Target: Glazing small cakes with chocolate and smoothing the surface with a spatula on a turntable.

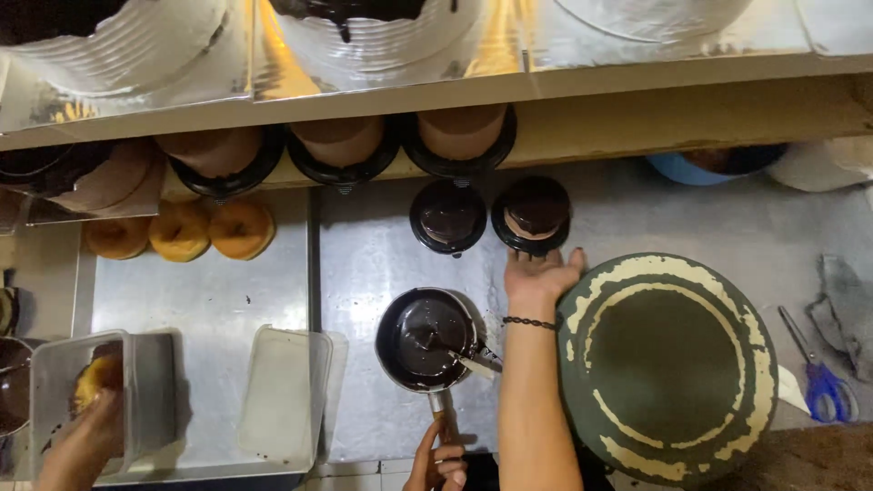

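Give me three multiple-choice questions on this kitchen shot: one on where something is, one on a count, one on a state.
1. The blue-handled scissors lie:
A. right of the green turntable
B. in the saucepan
C. among the doughnuts

2. Plain doughnuts on the steel counter:
A. one
B. three
C. six

3. The left hand is:
A. flat on the counter
B. shut on the saucepan handle
C. holding scissors

Answers:
1 A: the scissors lie beside the turntable.
2 B: three doughnuts sit in a row.
3 B: the left hand grips the saucepan handle.
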